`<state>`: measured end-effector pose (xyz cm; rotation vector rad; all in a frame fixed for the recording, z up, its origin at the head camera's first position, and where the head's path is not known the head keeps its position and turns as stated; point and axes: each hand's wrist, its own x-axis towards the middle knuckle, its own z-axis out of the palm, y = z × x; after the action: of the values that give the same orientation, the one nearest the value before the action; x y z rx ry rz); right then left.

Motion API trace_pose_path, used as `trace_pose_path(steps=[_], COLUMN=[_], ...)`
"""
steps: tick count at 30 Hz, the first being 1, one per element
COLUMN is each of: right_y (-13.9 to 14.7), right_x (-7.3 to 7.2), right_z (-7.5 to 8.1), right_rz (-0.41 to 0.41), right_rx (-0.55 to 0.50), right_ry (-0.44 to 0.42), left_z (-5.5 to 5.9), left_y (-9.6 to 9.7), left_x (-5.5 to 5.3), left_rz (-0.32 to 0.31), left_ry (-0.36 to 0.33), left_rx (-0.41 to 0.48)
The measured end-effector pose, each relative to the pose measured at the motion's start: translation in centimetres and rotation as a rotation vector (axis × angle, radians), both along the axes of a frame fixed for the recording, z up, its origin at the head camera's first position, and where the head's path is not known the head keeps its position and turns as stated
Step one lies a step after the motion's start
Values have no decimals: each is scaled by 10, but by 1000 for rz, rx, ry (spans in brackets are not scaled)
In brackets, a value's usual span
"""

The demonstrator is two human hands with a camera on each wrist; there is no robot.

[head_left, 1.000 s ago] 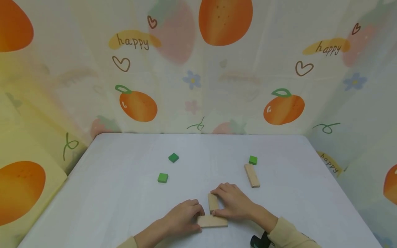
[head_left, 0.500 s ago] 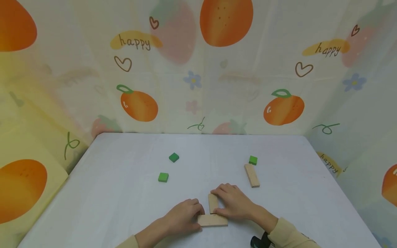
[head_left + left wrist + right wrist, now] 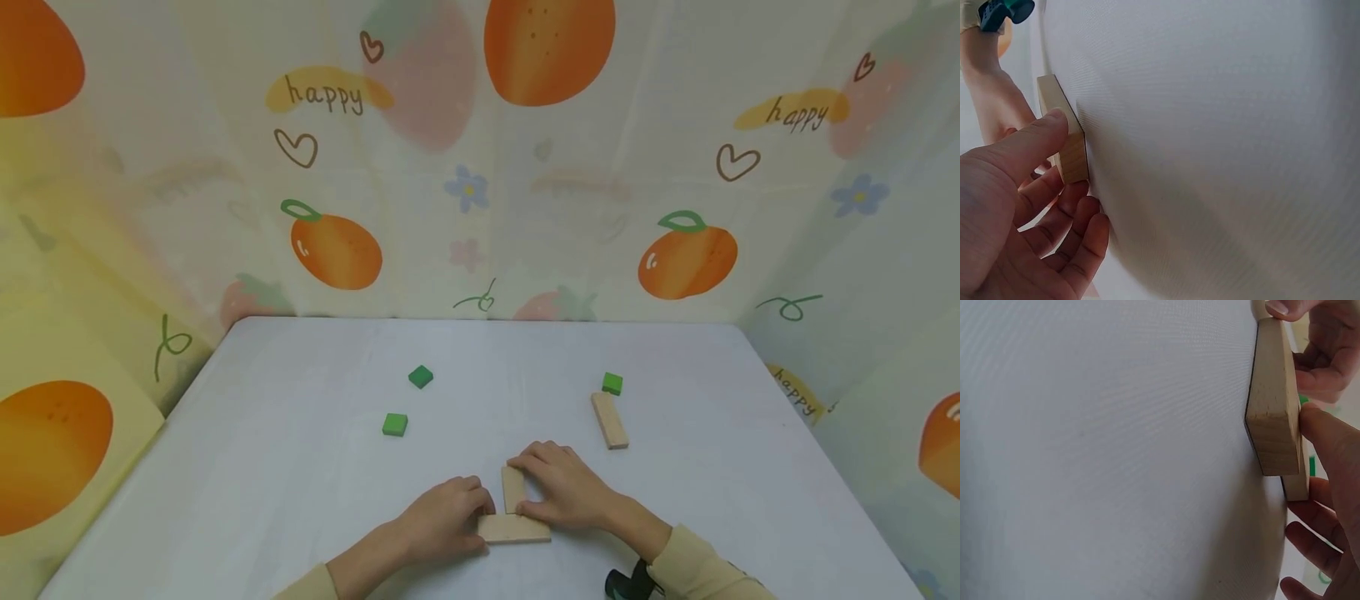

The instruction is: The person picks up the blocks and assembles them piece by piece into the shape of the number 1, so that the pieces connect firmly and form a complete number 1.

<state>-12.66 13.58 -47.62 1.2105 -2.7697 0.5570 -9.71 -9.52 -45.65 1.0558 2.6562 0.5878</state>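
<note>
Head view: on a white table [image 3: 247,483], pinching the left end of a crosswise pale wooden rectangular block [image 3: 514,529] in the left hand [image 3: 442,518], with fingers curled; just behind, holding a lengthwise pale wooden rectangular block [image 3: 513,489] between thumb and fingers of the right hand [image 3: 566,487]. Farther back at right, a flat pale wooden block [image 3: 610,421] beside a small green square block [image 3: 612,383].

Left wrist view: thumb against the crosswise block, fingers bent around its end.

Right wrist view: index finger at the lengthwise block's end, other fingers loosely bent; exact thumb contact hard to tell.
</note>
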Motion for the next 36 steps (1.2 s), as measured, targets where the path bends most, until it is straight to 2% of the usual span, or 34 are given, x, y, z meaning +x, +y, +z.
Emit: trace_pose_path(steps=[4,11,18,25,36], right_y=[-1,-1,0,0,1], right_x=[-1,-2,-1,0,-1], right_z=[-1,-3,-2,-1,1], right_rz=[-6,3,2,-5,3], right_rx=[10,15,12,18,20], right_ry=[-10,29,-3,-42,-41], left_z=[1,4,3,2,0], left_y=[1,2,3,2,0], left_x=[0,-1,-1,1,-1], left_rz=[5,7,12,4,-16], left_ry=[-8,-23,-32,-26,12], left_rx=[-5,-17,-23,-11,-7])
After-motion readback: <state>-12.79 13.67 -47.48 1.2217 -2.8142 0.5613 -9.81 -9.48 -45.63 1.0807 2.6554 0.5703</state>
